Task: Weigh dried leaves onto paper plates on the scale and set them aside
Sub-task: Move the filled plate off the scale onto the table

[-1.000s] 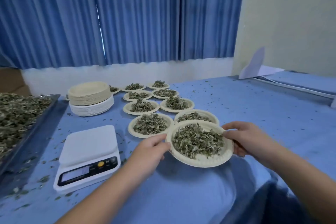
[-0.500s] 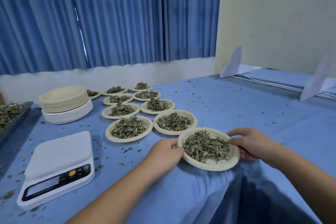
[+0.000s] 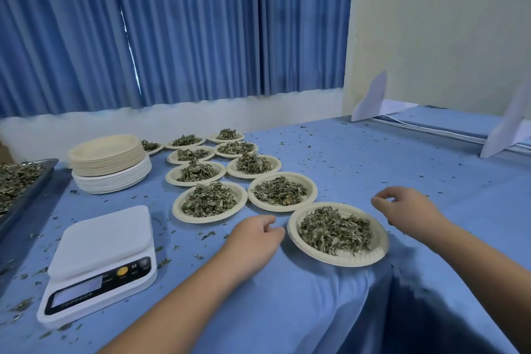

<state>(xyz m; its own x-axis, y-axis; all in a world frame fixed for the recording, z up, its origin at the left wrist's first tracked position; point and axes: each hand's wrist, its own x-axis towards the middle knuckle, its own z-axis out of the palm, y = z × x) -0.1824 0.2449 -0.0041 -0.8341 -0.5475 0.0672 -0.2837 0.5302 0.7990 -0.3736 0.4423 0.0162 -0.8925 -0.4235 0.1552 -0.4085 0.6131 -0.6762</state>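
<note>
Fingers (image 3: pixel 268 222) just beside plate rim (image 3: pixel 344 260)

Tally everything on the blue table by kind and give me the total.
Paper plates filled with leaves: 10 (one half hidden behind the stack)
Stack of empty plates: 1 (beige on top of white)
Scale: 1
Tray of loose leaves: 1
Total: 13
</note>
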